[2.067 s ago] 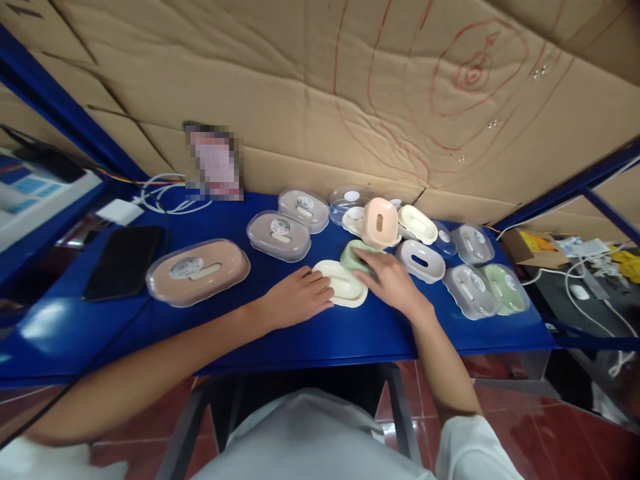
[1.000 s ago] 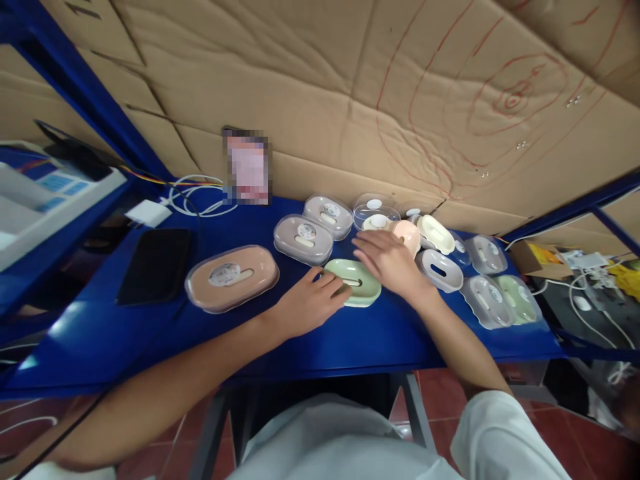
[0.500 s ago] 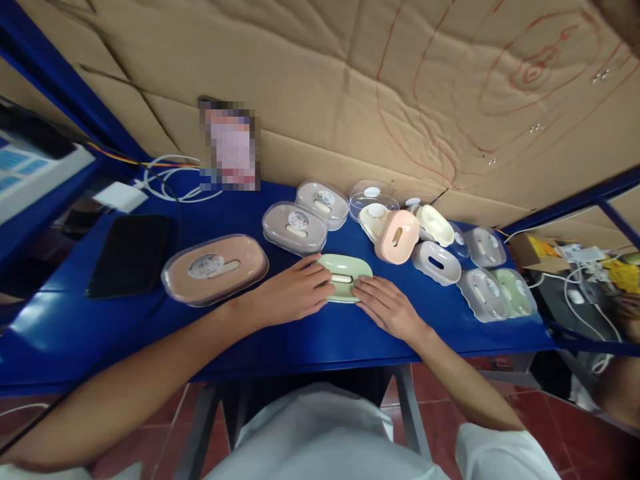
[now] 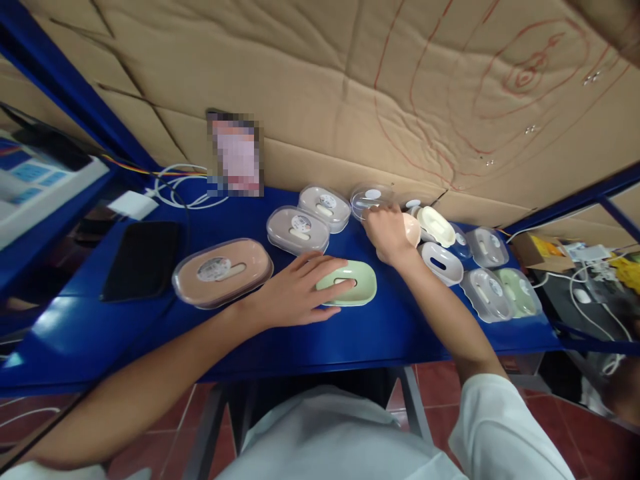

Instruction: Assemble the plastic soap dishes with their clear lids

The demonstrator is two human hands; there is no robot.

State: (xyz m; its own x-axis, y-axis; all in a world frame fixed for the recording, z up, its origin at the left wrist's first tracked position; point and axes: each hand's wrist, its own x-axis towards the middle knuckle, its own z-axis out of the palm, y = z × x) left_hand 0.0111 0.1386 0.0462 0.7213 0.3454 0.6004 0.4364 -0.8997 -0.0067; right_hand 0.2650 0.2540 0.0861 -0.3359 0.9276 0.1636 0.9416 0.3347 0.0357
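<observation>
My left hand [image 4: 305,290] lies with fingers spread over the left part of a pale green oval plastic piece [image 4: 366,283]. One fingertip presses on the cream strip in its middle slot. At the back, my right hand [image 4: 387,230] reaches down with curled fingers by a clear lid [image 4: 365,197] bearing a white round sticker. Whatever its fingertips grip is hidden by the hand. Just right of it, a peach slotted piece [image 4: 412,230] is partly covered. Close by are a cream oval piece [image 4: 437,225] and a pale grey piece with an oval slot [image 4: 445,272].
Left of the green piece lie a peach covered case [image 4: 233,267] and two grey covered cases [image 4: 295,227]. More covered cases [image 4: 485,293] stand at the right. A black flat device [image 4: 140,260], a white adapter [image 4: 134,205] and cables occupy the left. Cardboard [image 4: 310,87] walls the back.
My right hand has left the green piece and moved up to the clear lid and peach piece at the back. My left hand has spread its fingers over the green piece.
</observation>
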